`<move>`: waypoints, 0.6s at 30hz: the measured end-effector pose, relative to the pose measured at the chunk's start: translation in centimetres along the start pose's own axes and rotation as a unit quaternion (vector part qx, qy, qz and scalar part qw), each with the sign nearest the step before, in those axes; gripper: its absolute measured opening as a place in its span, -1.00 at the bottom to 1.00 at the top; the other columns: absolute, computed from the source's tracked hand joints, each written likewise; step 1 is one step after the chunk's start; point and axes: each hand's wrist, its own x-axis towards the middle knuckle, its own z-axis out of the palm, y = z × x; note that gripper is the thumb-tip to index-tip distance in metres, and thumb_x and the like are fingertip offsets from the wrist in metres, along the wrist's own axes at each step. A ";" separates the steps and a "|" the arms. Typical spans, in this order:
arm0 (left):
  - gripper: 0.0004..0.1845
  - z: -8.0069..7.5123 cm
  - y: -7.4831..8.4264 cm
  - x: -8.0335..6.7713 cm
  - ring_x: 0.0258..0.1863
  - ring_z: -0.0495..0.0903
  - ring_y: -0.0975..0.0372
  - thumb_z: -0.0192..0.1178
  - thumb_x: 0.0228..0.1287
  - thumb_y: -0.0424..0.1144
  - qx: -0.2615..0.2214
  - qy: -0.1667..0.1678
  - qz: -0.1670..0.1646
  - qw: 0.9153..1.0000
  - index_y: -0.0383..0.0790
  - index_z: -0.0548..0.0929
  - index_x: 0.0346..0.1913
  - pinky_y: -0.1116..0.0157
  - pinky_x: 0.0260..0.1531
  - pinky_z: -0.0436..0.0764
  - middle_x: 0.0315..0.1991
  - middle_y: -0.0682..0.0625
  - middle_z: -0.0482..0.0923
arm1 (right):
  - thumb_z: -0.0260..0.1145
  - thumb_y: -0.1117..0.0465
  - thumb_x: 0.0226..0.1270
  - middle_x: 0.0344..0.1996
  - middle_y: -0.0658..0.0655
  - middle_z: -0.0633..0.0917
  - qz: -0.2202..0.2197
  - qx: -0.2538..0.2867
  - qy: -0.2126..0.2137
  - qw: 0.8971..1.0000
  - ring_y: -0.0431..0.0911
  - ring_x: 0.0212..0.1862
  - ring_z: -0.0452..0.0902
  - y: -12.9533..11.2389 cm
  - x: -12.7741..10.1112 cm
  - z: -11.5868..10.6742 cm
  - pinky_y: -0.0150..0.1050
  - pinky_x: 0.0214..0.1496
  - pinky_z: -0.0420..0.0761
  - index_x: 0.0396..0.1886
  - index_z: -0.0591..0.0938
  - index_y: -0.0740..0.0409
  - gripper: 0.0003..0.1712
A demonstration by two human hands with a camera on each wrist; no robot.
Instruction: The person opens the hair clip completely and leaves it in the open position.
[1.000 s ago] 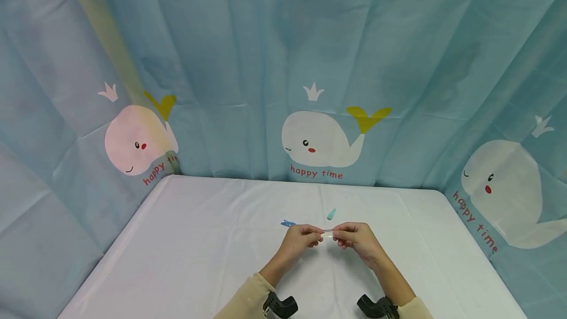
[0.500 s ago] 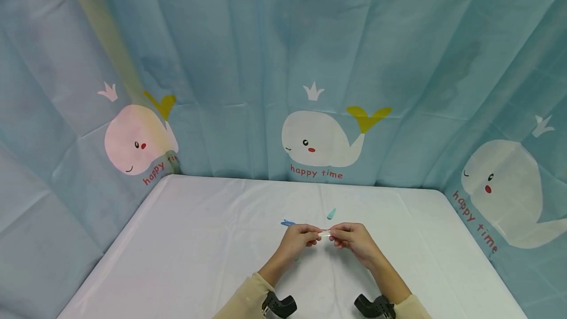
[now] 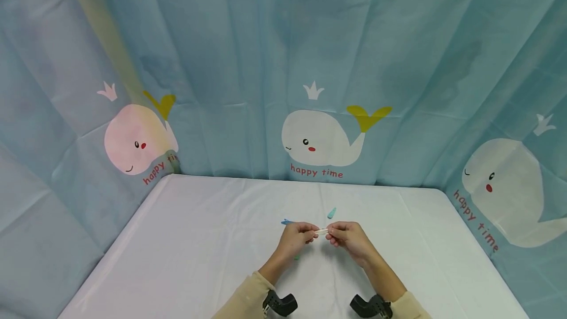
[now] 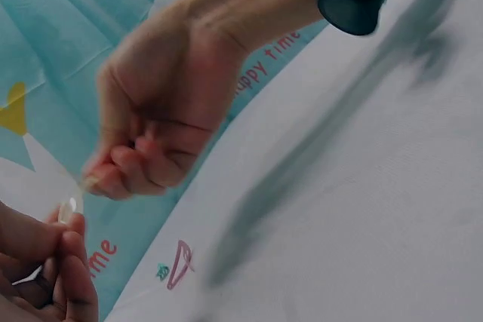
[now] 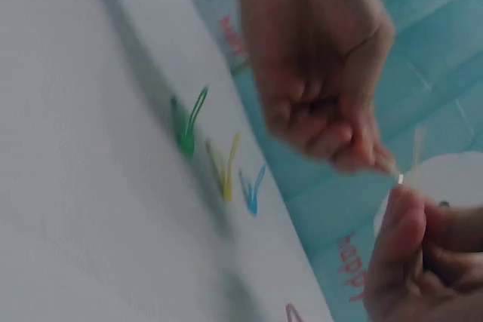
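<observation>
Both hands meet above the white tabletop in the head view. Between them they pinch a small whitish hair clip (image 3: 321,232), one end each. My left hand (image 3: 294,241) holds its left end with thumb and index finger; my right hand (image 3: 353,241) grips the other end the same way. In the left wrist view a bit of the pale clip (image 4: 68,210) shows at the left fingertips. The right wrist view shows a sliver of the clip (image 5: 400,179) between the two hands. Fingers cover most of it, so whether it is snapped flat I cannot tell.
On the white table (image 3: 212,240) lie a teal hair clip (image 3: 331,212) beyond the hands and a blue clip (image 3: 286,221) behind the left hand. Green (image 5: 187,141) and yellow (image 5: 228,179) clips also lie there. A purple outlined piece (image 4: 179,265) shows too. A whale-print curtain (image 3: 248,63) hangs behind.
Both hands have shifted slightly left with the clip still pinched between them. The gap between the clip's two strands looks narrower. A green clip now peeks out beside the left wrist.
</observation>
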 end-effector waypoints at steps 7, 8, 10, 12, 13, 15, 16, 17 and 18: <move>-0.81 -0.6 0.5 0.3 -0.43 0.54 0.35 0.21 0.27 -0.34 -0.037 0.017 -0.001 0.999 -0.39 0.73 -0.16 0.39 -0.28 0.59 -0.34 -0.10 0.73 | 0.26 0.26 0.37 -0.51 -0.01 0.66 -0.020 -0.006 0.038 0.999 -0.22 -0.46 0.53 -0.5 0.4 0.7 -0.40 -0.35 0.59 -0.14 0.61 0.51 -0.69; -0.80 -0.7 0.6 0.4 -0.44 0.55 0.35 0.21 0.27 -0.33 -0.041 0.014 0.000 0.999 -0.40 0.72 -0.16 0.39 -0.28 0.59 -0.34 -0.10 0.73 | 0.27 0.27 0.36 -0.51 -0.01 0.66 -0.018 -0.002 0.040 0.999 -0.21 -0.45 0.53 -0.6 0.5 0.6 -0.40 -0.35 0.59 -0.14 0.61 0.50 -0.70; -0.79 -0.8 0.7 0.5 -0.44 0.55 0.35 0.21 0.27 -0.32 -0.043 0.008 0.001 0.999 -0.39 0.72 -0.15 0.39 -0.29 0.58 -0.35 -0.10 0.73 | 0.27 0.27 0.36 -0.51 -0.01 0.66 -0.013 0.006 0.042 0.999 -0.21 -0.45 0.54 -0.6 0.6 0.6 -0.39 -0.35 0.60 -0.15 0.62 0.48 -0.72; -0.79 -0.9 0.7 0.5 -0.44 0.55 0.35 0.20 0.27 -0.32 -0.042 0.004 -0.001 0.999 -0.39 0.72 -0.16 0.40 -0.29 0.58 -0.35 -0.10 0.73 | 0.29 0.28 0.34 -0.51 -0.01 0.67 -0.009 0.014 0.043 0.999 -0.22 -0.45 0.54 -0.6 0.6 0.5 -0.39 -0.35 0.60 -0.16 0.64 0.45 -0.74; -0.79 -0.9 0.7 0.5 -0.44 0.55 0.35 0.20 0.27 -0.32 -0.042 0.003 -0.001 0.999 -0.39 0.72 -0.16 0.40 -0.30 0.57 -0.35 -0.10 0.73 | 0.29 0.27 0.34 -0.51 -0.02 0.68 -0.010 0.016 0.042 0.999 -0.22 -0.45 0.54 -0.6 0.6 0.4 -0.39 -0.35 0.60 -0.16 0.64 0.45 -0.74; -0.79 -0.9 0.7 0.4 -0.44 0.55 0.35 0.21 0.28 -0.32 -0.043 0.001 -0.001 0.999 -0.39 0.72 -0.16 0.41 -0.30 0.57 -0.34 -0.10 0.73 | 0.31 0.26 0.32 -0.51 -0.02 0.68 -0.011 0.021 0.042 0.999 -0.22 -0.46 0.55 -0.6 0.6 0.4 -0.40 -0.35 0.60 -0.16 0.65 0.44 -0.72; -0.79 -0.9 0.7 0.4 -0.44 0.55 0.35 0.21 0.27 -0.31 -0.043 0.001 0.000 0.999 -0.39 0.72 -0.16 0.41 -0.31 0.57 -0.34 -0.11 0.73 | 0.32 0.26 0.31 -0.51 -0.02 0.69 -0.010 0.024 0.044 0.999 -0.22 -0.46 0.55 -0.6 0.6 0.4 -0.40 -0.35 0.60 -0.16 0.66 0.44 -0.72; -0.79 -0.9 0.7 0.4 -0.44 0.55 0.35 0.22 0.27 -0.31 -0.042 0.002 0.000 0.999 -0.39 0.72 -0.15 0.41 -0.31 0.57 -0.34 -0.11 0.73 | 0.33 0.25 0.31 -0.51 -0.02 0.69 -0.012 0.025 0.044 0.999 -0.22 -0.46 0.56 -0.5 0.5 0.4 -0.40 -0.35 0.60 -0.15 0.65 0.46 -0.71; -0.79 -0.9 0.7 0.3 -0.44 0.56 0.35 0.22 0.27 -0.30 -0.041 0.002 0.001 0.999 -0.38 0.72 -0.15 0.41 -0.31 0.57 -0.34 -0.11 0.73 | 0.33 0.26 0.30 -0.51 -0.02 0.69 -0.012 0.027 0.044 0.999 -0.21 -0.46 0.56 -0.5 0.5 0.4 -0.40 -0.36 0.60 -0.14 0.65 0.47 -0.69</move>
